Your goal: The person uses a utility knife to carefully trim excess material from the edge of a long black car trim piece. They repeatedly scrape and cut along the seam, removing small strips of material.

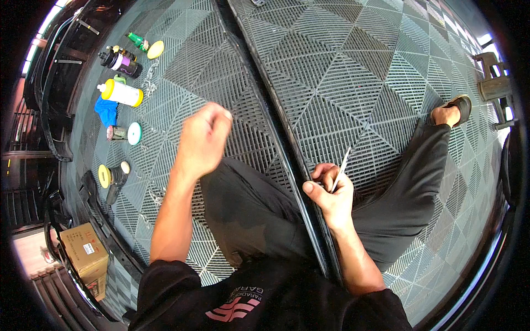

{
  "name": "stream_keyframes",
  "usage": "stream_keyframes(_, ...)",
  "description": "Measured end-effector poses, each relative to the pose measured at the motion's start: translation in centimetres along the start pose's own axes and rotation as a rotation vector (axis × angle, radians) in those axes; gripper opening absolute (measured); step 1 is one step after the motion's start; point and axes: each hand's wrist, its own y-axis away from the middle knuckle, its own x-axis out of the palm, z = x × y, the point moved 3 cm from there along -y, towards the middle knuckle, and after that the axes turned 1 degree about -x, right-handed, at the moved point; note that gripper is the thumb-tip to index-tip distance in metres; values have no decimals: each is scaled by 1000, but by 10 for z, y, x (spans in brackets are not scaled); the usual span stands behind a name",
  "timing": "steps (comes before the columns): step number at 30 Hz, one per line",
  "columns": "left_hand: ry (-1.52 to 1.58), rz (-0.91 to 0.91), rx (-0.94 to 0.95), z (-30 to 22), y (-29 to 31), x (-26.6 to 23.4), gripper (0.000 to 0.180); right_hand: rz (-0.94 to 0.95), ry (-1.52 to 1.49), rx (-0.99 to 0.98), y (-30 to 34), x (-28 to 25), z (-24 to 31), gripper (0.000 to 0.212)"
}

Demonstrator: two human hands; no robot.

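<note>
A long, narrow black strip (258, 83) with a glossy edge runs from the far side of the view down to my lap, between my legs. My right hand (335, 201) is beside it, fingers curled around a thin, pointed, pale tool (342, 169) whose tip points up and away from me. Those fingers are close to the strip; whether they touch it I cannot tell. Off to the left of the strip, my left hand (203, 140) is raised above my knee with its fingers closed. Anything inside it is hidden, and the hand is slightly blurred.
On the grey slatted floor tiles (353, 71) at left are a yellow-and-white bottle (124, 94), a dark bottle (127, 65), a green bottle (137, 41), a blue cloth (106, 111) and a polisher (114, 179). A cardboard box (83, 248) is lower left; a stool (493, 88) is far right.
</note>
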Motion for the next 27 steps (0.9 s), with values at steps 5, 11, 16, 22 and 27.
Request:
stream_keyframes(5, 337, 417, -207, 12, 58, 58, 51, 14, -47, 26, 0, 6, 3, 52)
stream_keyframes(11, 306, 425, -215, 15, 64, 81, 53, 40, -89, 36, 5, 12, 4, 52)
stream_keyframes(16, 339, 565, -160, 14, 59, 75, 52, 60, -97, 32, 6, 12, 1, 51)
stream_keyframes(22, 307, 757, -153, 15, 47, 60, 43, 67, -82, 18, 6, 13, 0, 50)
stream_keyframes(27, 338, 641, -308, 10, 54, 66, 33, 41, -33, 29, 6, 13, -3, 49)
